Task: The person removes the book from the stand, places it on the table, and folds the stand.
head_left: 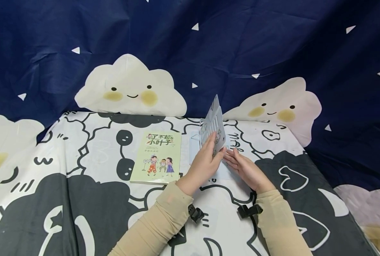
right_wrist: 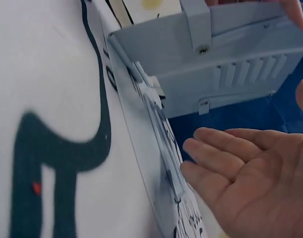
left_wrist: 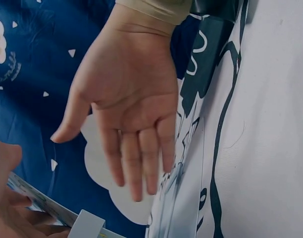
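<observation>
here the left hand pinches the pale blue folding stand by its raised panel, thumb against fingers, while the right hand waits beside it, holding nothing, fingers nearly straight; the base lies flat on the patterned desk, right of the green book

So the surface is draped in a dark grey and white cartoon-print cloth, can't tell if it's a table or bed underneath. Lying flat on it: a light green book with Chinese characters, and just right of it, the pale blue base of a folding book stand.
</observation>
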`<state>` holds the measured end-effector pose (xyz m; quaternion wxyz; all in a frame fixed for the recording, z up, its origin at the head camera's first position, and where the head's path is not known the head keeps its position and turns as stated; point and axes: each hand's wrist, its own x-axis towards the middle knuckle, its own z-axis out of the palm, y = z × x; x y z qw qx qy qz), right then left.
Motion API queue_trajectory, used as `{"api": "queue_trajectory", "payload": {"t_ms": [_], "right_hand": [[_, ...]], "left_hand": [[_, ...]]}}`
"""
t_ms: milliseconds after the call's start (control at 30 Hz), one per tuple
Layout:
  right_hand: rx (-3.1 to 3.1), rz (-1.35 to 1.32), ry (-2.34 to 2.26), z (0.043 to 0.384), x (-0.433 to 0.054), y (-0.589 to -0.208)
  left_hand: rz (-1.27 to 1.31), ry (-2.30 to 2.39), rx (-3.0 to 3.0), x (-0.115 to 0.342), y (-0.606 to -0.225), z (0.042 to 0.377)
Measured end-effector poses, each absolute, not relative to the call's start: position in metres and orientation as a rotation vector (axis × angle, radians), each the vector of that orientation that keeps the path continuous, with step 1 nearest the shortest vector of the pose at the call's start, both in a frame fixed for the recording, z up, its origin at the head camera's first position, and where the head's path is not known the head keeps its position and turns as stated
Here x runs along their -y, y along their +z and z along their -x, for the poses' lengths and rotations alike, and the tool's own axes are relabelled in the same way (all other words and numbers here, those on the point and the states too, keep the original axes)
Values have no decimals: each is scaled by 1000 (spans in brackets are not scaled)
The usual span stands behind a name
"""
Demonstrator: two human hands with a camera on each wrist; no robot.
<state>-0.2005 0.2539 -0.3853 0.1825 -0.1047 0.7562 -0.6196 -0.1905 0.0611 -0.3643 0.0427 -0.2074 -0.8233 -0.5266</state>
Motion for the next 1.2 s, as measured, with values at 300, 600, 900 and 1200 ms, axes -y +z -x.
{"api": "queue_trajectory", "payload": {"t_ms": [300, 600, 900, 1200], "right_hand": [[-1953, 376, -1981, 191, -240, -369], [-1746, 497, -2185, 181, -227, -356], [-1696, 601, -2281, 178, -226, -350], [-1834, 529, -2318, 176, -237, -344]], "left_hand": [[668, -1520, 2586, -62, -364, 189], [693, -1488, 2625, -64, -365, 188], [756, -1316, 2656, -67, -366, 185], [834, -1229, 2695, -69, -366, 182]]}}
